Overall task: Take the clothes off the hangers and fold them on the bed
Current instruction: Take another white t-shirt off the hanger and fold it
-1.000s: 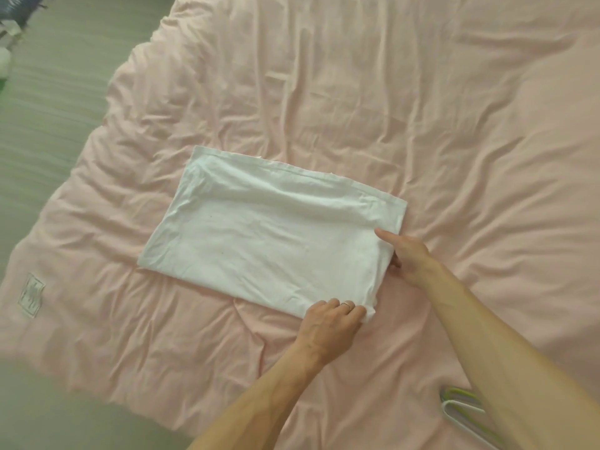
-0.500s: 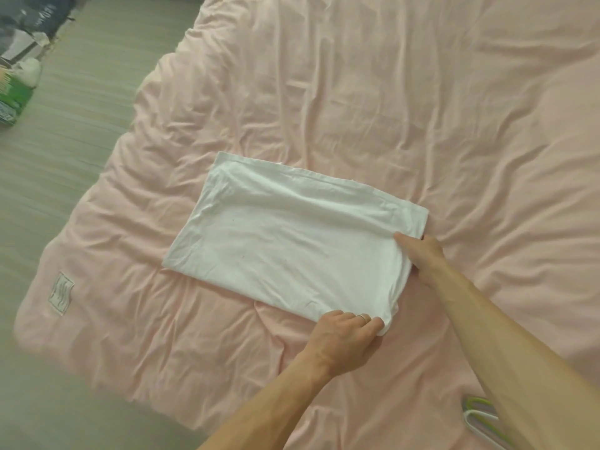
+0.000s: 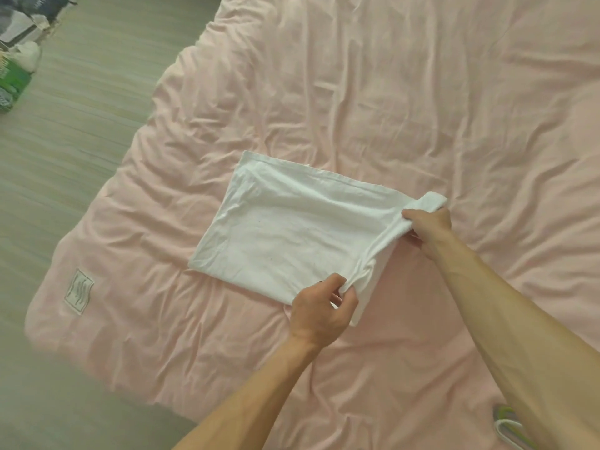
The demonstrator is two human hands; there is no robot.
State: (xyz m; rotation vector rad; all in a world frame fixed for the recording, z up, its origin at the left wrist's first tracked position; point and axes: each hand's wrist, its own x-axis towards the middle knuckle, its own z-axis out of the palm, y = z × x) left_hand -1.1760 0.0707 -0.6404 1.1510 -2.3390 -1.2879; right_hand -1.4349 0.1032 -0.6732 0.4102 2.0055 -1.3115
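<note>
White garment [image 3: 292, 235] half-folded on the bed [image 3: 357, 92]: left hand [image 3: 319, 311] and right hand [image 3: 428, 225] pinched its edge up; next, probably, an even fold-over.

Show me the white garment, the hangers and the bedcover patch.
white garment [image 3: 285, 235], head view, flat middle.
hangers [image 3: 506, 423], head view, visible curved end.
bedcover patch [image 3: 79, 293], head view, its centre.
</note>
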